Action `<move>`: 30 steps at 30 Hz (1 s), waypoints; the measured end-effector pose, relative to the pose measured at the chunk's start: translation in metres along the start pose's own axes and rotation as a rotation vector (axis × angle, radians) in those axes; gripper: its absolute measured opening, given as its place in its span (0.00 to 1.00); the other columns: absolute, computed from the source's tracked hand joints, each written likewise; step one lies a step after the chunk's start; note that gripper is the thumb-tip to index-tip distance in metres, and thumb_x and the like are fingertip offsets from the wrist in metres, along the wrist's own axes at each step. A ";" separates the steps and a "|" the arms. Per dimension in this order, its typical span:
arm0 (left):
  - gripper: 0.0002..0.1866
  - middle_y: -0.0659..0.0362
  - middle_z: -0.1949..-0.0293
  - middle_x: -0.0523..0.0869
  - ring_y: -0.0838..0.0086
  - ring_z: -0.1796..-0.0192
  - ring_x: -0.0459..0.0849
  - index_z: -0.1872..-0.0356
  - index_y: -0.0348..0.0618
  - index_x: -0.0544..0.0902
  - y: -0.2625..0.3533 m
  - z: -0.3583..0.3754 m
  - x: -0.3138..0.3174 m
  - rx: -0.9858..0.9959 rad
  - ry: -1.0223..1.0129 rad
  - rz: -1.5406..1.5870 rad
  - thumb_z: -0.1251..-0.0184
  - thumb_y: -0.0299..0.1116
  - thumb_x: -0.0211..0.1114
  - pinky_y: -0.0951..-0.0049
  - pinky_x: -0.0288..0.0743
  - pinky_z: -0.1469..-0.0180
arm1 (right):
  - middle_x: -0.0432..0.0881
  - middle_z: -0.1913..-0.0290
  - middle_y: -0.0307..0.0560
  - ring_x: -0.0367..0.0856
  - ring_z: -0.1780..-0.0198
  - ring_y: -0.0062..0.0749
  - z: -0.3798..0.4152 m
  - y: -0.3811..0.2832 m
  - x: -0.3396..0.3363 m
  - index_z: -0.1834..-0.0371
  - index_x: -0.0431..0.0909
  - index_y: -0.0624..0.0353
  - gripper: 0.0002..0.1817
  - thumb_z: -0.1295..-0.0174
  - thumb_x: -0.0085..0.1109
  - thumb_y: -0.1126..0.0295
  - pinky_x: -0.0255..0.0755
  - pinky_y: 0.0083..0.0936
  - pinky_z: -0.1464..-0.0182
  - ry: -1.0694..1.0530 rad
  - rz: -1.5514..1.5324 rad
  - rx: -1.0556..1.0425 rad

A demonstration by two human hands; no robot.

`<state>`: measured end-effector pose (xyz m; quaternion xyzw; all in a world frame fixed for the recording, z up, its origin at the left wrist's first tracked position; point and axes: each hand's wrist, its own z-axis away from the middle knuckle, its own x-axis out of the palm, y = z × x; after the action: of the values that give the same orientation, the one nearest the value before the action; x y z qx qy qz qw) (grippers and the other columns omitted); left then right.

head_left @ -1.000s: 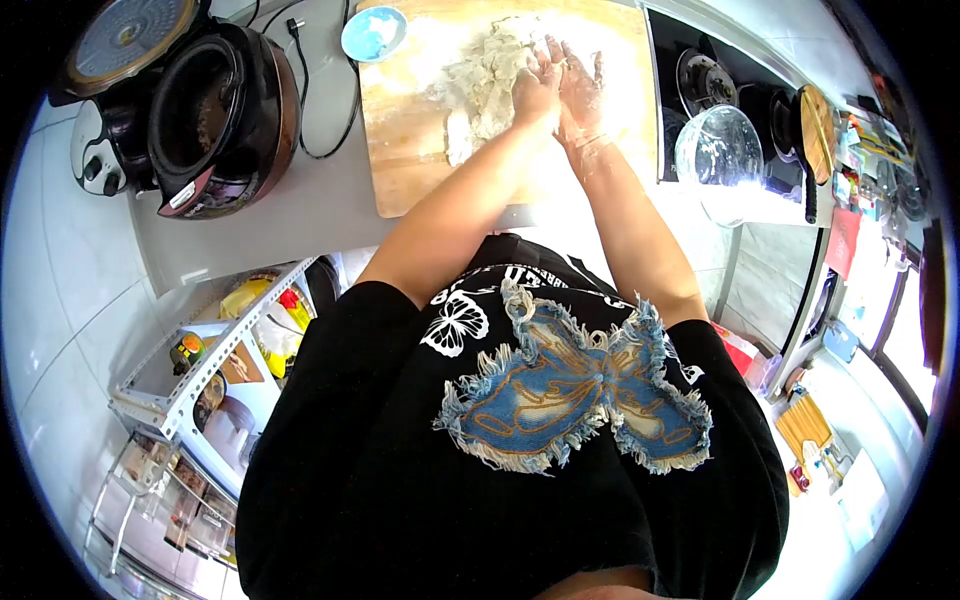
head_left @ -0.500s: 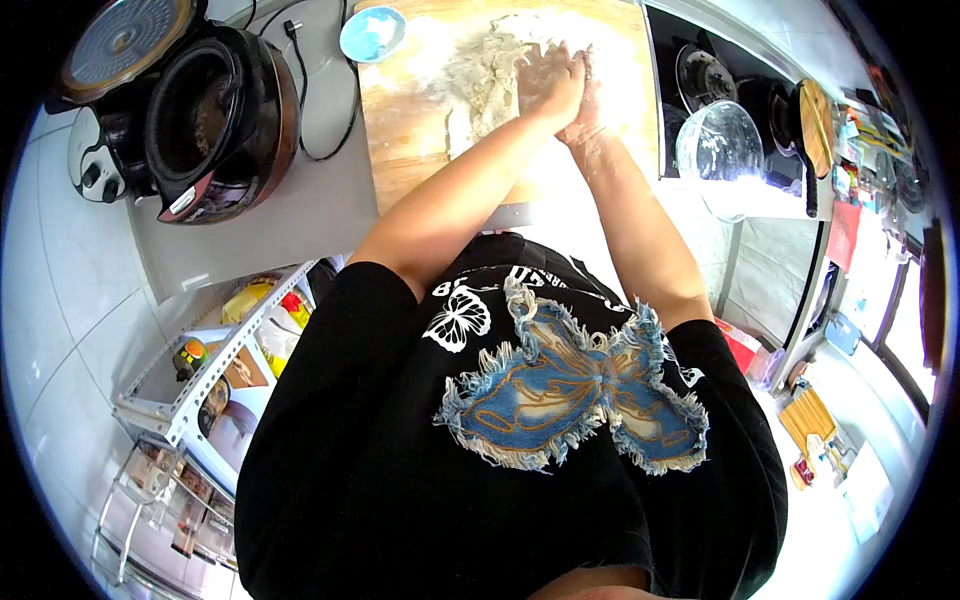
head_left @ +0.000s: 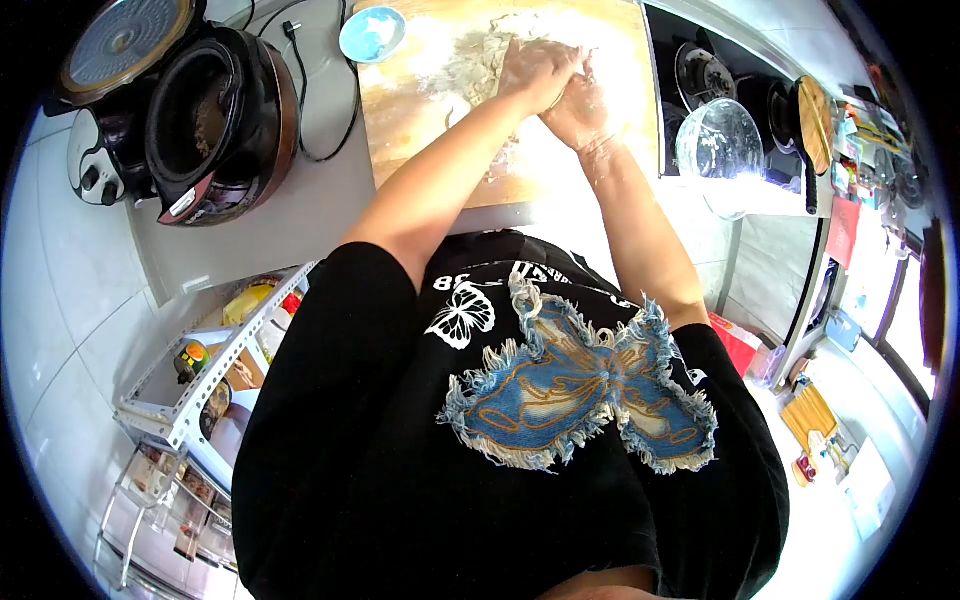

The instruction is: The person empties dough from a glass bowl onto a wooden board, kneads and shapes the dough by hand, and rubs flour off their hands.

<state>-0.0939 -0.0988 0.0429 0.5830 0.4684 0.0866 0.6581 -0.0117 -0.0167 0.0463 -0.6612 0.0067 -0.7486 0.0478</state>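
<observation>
Pale, shaggy dough (head_left: 470, 78) lies with loose flour on a wooden board (head_left: 410, 150). My left hand (head_left: 540, 75) is bent over the right part of the dough, its fingers curled towards the other hand. Pressed against it from the right is my right hand (head_left: 580, 108), floury at the palm and wrist. Its fingers are mostly hidden behind the left hand. Both hands close in on the dough between them, and how much they hold is covered. A small light-blue bowl (head_left: 373, 36) stands at the board's far left corner.
Left of the board are a black power cord (head_left: 300, 70) and an open dark electric cooker (head_left: 200, 115). A clear glass bowl (head_left: 720, 155) sits on the right by the black stove (head_left: 690, 45). A white shelf rack (head_left: 190, 420) stands at lower left.
My hands have moved left, from beside the dough onto its right part. The left hand now bends over it. Less dough shows than before.
</observation>
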 end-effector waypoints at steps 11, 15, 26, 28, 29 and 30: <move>0.10 0.50 0.63 0.91 0.57 0.60 0.89 0.59 0.47 0.92 0.025 0.022 0.006 0.029 0.206 0.180 0.35 0.38 0.69 0.64 0.79 0.52 | 0.68 0.27 0.61 0.67 0.28 0.46 -0.008 -0.009 0.002 0.28 0.65 0.60 0.36 0.23 0.39 0.41 0.57 0.45 0.23 0.410 0.104 -0.084; 0.04 0.49 0.73 0.88 0.53 0.68 0.86 0.70 0.45 0.91 0.039 0.024 0.020 -0.262 0.331 0.050 0.46 0.29 0.71 0.56 0.80 0.56 | 0.62 0.22 0.54 0.67 0.29 0.53 -0.023 -0.001 -0.010 0.21 0.56 0.44 0.34 0.22 0.25 0.39 0.59 0.48 0.24 0.351 0.099 -0.359; 0.44 0.44 0.18 0.45 0.57 0.16 0.43 0.19 0.38 0.49 0.038 0.008 0.026 -0.569 -0.085 0.549 0.21 0.65 0.37 0.62 0.39 0.17 | 0.50 0.17 0.54 0.51 0.19 0.47 -0.003 0.019 0.014 0.17 0.45 0.57 0.34 0.19 0.31 0.50 0.52 0.43 0.21 0.499 0.813 -0.285; 0.44 0.43 0.18 0.45 0.54 0.16 0.40 0.19 0.39 0.50 0.033 0.004 0.014 -0.547 -0.004 0.697 0.22 0.65 0.36 0.57 0.35 0.17 | 0.57 0.20 0.52 0.56 0.21 0.43 -0.003 0.028 0.032 0.20 0.54 0.63 0.32 0.19 0.38 0.54 0.52 0.37 0.20 0.624 0.652 -0.238; 0.43 0.46 0.23 0.58 0.58 0.22 0.54 0.22 0.37 0.56 0.002 -0.005 0.032 -0.495 0.092 0.825 0.22 0.65 0.39 0.59 0.48 0.22 | 0.60 0.21 0.52 0.58 0.22 0.42 -0.003 0.037 0.034 0.22 0.57 0.63 0.31 0.20 0.40 0.55 0.53 0.37 0.21 0.627 0.662 -0.236; 0.43 0.49 0.29 0.67 0.61 0.29 0.64 0.23 0.38 0.60 0.000 -0.004 0.026 -0.494 0.060 1.048 0.22 0.66 0.41 0.60 0.57 0.26 | 0.63 0.23 0.51 0.60 0.23 0.41 -0.001 0.043 0.038 0.23 0.61 0.63 0.30 0.20 0.42 0.55 0.54 0.37 0.21 0.633 0.672 -0.235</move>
<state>-0.0823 -0.0791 0.0298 0.5637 0.1014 0.5240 0.6304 -0.0141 -0.0631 0.0803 -0.3630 0.3188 -0.8506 0.2077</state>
